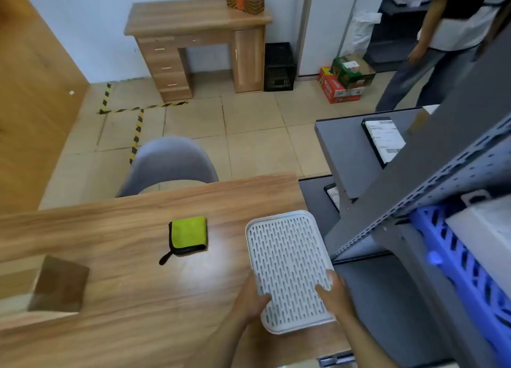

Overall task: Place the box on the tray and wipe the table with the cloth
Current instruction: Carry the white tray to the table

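While both hands reach in from the bottom of the frame, they grip the near end of a white tray with slots all over it. The left hand holds the tray's left edge, with the thumb curled onto the top and the other fingers hidden under it. The right hand holds the right edge, with the thumb lying flat on the slotted top. The tray sits at the lower right of the wooden table, close by a grey metal shelf. Nothing lies in the tray.

A folded green cloth with a black edge and a small black loop lies on the table, just left of the tray and not touching it. A brown box is at the lower left of the frame, well apart from the tray; it looks blurry. A grey chair stands behind the table. A blue crate sits on the shelf at the right. At the upper right another person stands on the tiled floor.
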`<state>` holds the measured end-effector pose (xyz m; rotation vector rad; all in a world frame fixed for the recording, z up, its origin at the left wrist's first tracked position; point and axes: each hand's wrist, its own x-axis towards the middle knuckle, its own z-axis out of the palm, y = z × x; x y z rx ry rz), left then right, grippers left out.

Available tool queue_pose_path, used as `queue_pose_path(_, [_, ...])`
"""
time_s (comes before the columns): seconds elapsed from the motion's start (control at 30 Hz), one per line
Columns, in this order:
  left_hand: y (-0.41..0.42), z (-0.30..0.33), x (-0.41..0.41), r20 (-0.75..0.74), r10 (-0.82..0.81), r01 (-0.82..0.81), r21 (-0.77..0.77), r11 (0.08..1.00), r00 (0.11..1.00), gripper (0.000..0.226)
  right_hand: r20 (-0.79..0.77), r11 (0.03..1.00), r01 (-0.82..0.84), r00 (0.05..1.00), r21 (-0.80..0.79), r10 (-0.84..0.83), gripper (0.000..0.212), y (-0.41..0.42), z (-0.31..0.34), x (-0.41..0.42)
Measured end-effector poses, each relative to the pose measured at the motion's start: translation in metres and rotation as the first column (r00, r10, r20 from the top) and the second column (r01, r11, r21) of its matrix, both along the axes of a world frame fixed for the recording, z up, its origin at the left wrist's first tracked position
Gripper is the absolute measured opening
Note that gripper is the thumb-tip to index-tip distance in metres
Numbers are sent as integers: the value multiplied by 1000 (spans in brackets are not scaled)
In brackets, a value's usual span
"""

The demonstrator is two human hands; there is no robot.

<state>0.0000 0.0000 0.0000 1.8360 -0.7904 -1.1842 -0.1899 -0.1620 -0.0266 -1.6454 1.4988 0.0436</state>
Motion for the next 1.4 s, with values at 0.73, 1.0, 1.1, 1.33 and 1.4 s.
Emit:
queue_pose_path(0.73, [66, 20, 31, -422, 475, -298, 420, 857, 772, 64, 269, 959, 239, 924, 152, -272, 30, 66, 8, 20])
queue_pose_path(1.0, [106, 19, 45, -450, 483, -303, 415, 858, 751, 46, 228, 958, 226, 938, 174, -263, 30, 104, 5, 39])
queue_pose_path(1.1, [106, 17, 50, -462, 488, -307, 413, 857, 740, 43, 221, 952, 218, 939, 216, -265, 31, 106, -3, 39])
queue_pose_path(1.33, [94, 6, 48, -418, 549, -381, 421, 823, 724, 49, 254, 917, 197, 921, 348, -295, 48, 96, 7, 45])
queue_pose_path(1.4, [89, 7, 48, -415, 543, -379, 416, 827, 730, 56, 279, 886, 221, 894, 408, -351, 54, 93, 8, 49])
